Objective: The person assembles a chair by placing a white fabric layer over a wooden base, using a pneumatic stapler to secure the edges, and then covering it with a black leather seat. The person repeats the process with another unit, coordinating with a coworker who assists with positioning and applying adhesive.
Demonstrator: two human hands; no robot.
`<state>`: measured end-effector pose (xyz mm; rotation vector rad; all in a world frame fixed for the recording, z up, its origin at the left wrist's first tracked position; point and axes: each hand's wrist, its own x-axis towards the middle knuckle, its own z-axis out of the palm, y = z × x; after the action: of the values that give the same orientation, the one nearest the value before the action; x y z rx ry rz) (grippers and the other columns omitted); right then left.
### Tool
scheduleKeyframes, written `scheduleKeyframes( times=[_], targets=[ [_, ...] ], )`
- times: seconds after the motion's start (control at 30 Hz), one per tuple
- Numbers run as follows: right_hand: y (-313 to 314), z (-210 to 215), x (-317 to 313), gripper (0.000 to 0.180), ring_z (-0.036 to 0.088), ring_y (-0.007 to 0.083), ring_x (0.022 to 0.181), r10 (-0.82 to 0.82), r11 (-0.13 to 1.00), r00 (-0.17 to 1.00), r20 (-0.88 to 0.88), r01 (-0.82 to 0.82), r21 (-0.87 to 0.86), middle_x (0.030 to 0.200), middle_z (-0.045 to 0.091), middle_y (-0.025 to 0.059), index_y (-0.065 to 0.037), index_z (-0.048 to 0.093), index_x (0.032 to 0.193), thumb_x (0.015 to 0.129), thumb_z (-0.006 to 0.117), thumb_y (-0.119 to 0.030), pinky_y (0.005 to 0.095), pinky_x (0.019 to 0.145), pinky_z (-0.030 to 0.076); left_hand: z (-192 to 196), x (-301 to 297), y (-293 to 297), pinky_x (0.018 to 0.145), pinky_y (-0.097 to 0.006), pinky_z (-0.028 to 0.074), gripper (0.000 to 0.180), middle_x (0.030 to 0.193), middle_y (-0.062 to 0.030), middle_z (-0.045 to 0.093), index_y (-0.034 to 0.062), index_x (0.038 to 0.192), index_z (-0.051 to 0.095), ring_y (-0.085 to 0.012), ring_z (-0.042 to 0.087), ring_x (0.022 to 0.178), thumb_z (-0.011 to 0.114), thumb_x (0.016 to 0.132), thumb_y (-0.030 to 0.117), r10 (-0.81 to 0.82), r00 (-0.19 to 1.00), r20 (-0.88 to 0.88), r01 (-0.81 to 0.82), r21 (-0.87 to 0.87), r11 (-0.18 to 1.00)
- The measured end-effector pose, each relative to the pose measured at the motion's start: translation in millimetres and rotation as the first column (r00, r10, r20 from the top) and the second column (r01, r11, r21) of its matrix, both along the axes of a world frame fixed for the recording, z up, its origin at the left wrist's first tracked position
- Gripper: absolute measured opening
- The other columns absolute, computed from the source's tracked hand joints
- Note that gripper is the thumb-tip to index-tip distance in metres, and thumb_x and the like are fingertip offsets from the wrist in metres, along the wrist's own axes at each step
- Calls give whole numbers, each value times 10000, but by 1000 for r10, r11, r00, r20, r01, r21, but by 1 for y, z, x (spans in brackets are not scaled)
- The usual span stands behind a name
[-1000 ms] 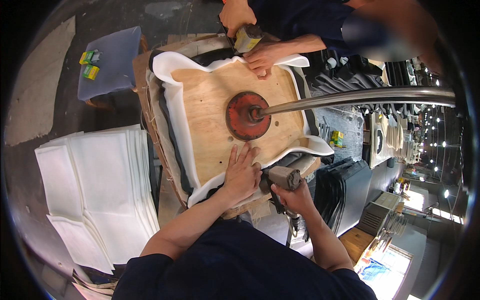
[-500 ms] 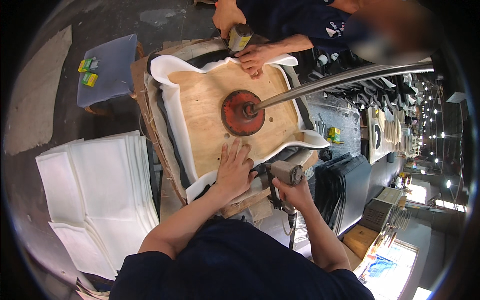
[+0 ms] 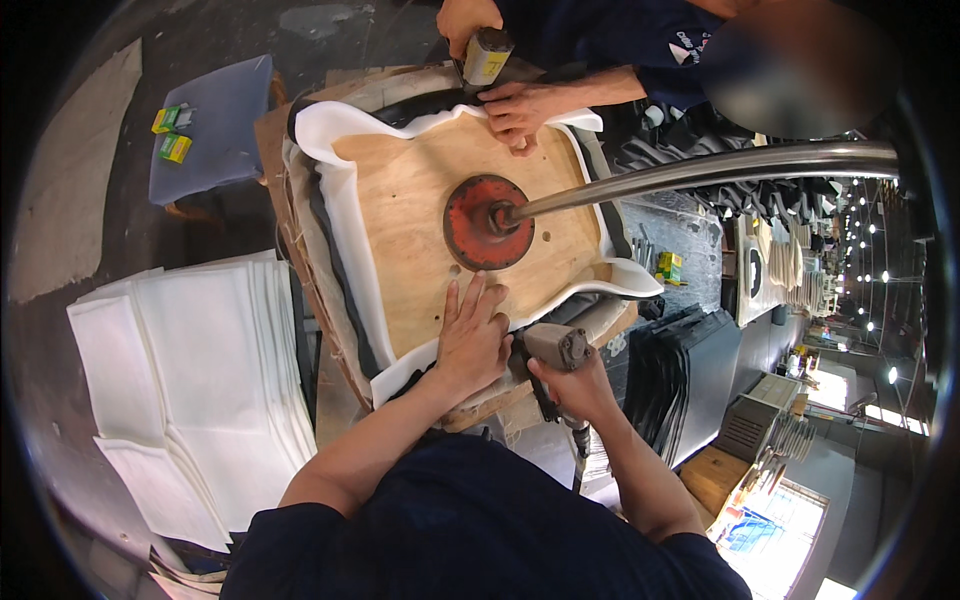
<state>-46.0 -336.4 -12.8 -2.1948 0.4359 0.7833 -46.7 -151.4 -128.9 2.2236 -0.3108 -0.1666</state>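
A light plywood panel [image 3: 400, 220] lies before me, edged by white padding [image 3: 342, 215] with black fabric [image 3: 333, 232] outside it. My left hand [image 3: 468, 340] lies on the panel's near edge, fingers stretched over the wood; its thumb is by the rim. In my right hand [image 3: 580, 385] is an air staple gun [image 3: 553, 347], its nose at the near edge, just right of my left hand. A red round clamp disc [image 3: 489, 222] on a curved metal bar [image 3: 700, 165] stands on the panel. Across from me, a co-worker's hand [image 3: 515, 110] touches the far edge beside another staple gun [image 3: 487, 56].
White padding sheets [image 3: 200, 370] are stacked at left. A blue-grey padded seat [image 3: 215, 130] bears small green-yellow boxes [image 3: 174, 148]. Dark sheets [image 3: 690, 365] stand at right, near another small box [image 3: 669, 267]. The metal bar crosses the right side above the work.
My right hand has brought the staple gun leftward, closer to my left hand and the panel's edge. My left hand has barely moved. The co-worker's hands show slightly farther right.
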Motion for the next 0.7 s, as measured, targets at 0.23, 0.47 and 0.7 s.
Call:
scheduleKeyframes(
  times=[0.23, 0.47, 0.7],
  targets=[
    [-1, 2, 6, 411, 625, 93, 551, -5, 1000, 1000, 9, 5, -8, 765, 725, 36, -7, 767, 1232, 936, 882, -268, 307, 517, 512, 2, -6, 14, 1336, -698, 136, 135, 1581, -145, 505, 76, 953, 775, -443, 251, 1646, 833, 871, 166, -5, 998, 55, 4, 18, 1000],
    [0, 11, -8, 422, 630, 86, 559, 9, 1000, 999, -35, -9, 16, 791, 732, 30, -5, 754, 1248, 949, 875, -277, 300, 531, 526, -7, 2, 12, 1336, -694, 143, 133, 1562, -138, 539, 85, 872, 735, -446, 263, 1647, 855, 830, 127, 15, 997, 81, -6, -105, 994],
    [7, 5, -6, 429, 633, 79, 572, -24, 999, 999, -43, 26, 33, 807, 743, 34, 6, 750, 1243, 945, 878, -275, 297, 532, 527, -11, 1, 3, 1342, -677, 130, 117, 1559, -132, 555, 83, 821, 713, -437, 269, 1651, 830, 819, 79, 65, 996, 59, -57, -134, 989]
  ],
)
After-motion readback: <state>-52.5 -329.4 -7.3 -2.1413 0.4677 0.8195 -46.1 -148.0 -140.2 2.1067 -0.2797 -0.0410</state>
